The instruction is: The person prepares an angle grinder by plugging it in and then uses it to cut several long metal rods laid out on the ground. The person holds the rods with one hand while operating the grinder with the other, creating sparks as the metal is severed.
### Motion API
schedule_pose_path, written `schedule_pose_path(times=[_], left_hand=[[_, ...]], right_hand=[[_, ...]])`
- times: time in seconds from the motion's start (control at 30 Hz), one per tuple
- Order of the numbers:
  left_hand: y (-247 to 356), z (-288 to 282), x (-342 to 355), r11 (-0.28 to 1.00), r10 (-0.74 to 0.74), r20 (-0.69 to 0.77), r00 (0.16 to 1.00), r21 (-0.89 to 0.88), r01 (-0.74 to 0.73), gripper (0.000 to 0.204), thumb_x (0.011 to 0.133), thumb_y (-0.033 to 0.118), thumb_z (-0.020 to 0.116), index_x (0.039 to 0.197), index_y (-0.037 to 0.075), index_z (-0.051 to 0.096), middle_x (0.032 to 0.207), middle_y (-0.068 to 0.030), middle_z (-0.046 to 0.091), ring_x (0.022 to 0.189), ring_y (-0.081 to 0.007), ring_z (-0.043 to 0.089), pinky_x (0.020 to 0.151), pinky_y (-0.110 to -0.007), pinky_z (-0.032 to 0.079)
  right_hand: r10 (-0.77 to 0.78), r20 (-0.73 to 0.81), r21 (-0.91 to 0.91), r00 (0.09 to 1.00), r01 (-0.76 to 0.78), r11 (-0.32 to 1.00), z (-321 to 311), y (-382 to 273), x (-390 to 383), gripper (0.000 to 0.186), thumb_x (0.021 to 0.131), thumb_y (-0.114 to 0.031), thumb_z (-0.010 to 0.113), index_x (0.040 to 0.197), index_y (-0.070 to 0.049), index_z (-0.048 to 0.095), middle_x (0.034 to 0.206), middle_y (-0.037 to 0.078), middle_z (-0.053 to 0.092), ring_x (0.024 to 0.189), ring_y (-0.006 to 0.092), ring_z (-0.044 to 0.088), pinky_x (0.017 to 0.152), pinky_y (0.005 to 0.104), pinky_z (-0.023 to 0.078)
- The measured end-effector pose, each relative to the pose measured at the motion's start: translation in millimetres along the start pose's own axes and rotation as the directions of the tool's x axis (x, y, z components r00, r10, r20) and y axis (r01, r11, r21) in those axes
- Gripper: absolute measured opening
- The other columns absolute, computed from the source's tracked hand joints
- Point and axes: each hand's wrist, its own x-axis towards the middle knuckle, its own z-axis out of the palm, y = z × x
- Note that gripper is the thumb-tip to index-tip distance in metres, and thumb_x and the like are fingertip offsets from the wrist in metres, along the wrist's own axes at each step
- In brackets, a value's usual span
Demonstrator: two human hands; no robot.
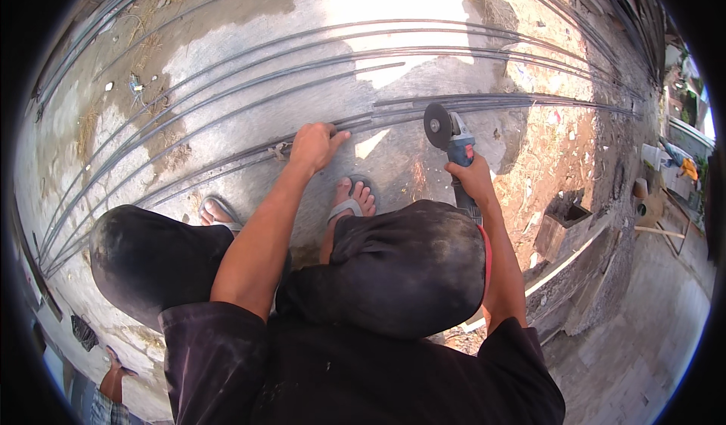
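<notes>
My right hand (473, 177) is wrapped round the body of a blue and black angle grinder (459, 153). Its dark cutting disc (436, 125) points away from me, beside the right-hand stretch of the nearest long steel rods (499, 107). Over the left-hand stretch of those rods, my left hand (314, 147) is closed, thumb and fingers pinching around a rod in front of my foot. A small brownish piece (280, 151) sits on the rods just left of that hand. Its fingertips are partly hidden.
More long rods (423, 51) run across the concrete farther off. My sandalled feet (352, 200) are close to the nearest rods. On the right lie a wooden box (561, 224) and planks (571, 262). Another person's leg (112, 380) shows at lower left.
</notes>
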Motion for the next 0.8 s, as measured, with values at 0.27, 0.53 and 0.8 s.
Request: schedule_pose_path(times=[0.27, 0.53, 0.8], left_hand=[[-1.0, 0.8, -1.8, 0.999, 0.013, -0.047, 0.999, -0.037, -0.015, 0.050, 0.100, 0.045, 0.075, 0.105, -0.004, 0.082, 0.089, -0.0300, 0.076, 0.091, -0.0455, 0.076, 0.089, -0.052, 0.058], [-0.4, 1.1, -2.3, 0.998, 0.008, -0.039, 0.999, -0.059, -0.010, 0.050, 0.099, 0.044, 0.075, 0.106, -0.005, 0.082, 0.088, -0.0298, 0.076, 0.091, -0.0459, 0.076, 0.088, -0.053, 0.058], [0.8, -2.9, -4.3, 1.000, -0.009, -0.016, 1.000, -0.025, 0.008, 0.048, 0.102, 0.045, 0.073, 0.109, -0.002, 0.083, 0.094, -0.0273, 0.078, 0.099, -0.0432, 0.076, 0.096, -0.050, 0.057]], right_hand=[[-0.062, -0.047, 0.076, 0.997, 0.066, 0.995, 8.1, 9.4, 9.8, 0.051, 0.078, -0.028, 0.087, 0.114, 0.005, 0.073, 0.097, 0.015, 0.077, 0.086, 0.0247, 0.075, 0.079, 0.0392, 0.058], [-0.088, -0.056, 0.038, 0.995, 0.090, 0.995, 11.3, 12.5, 12.6, 0.050, 0.078, -0.027, 0.087, 0.114, 0.004, 0.073, 0.094, 0.013, 0.077, 0.085, 0.0228, 0.074, 0.079, 0.0393, 0.058], [-0.038, -0.021, 0.149, 0.999, 0.041, 0.988, 16.5, 7.9, 10.6, 0.042, 0.080, -0.023, 0.085, 0.109, 0.003, 0.071, 0.089, 0.010, 0.075, 0.076, 0.0195, 0.072, 0.071, 0.0365, 0.058]])
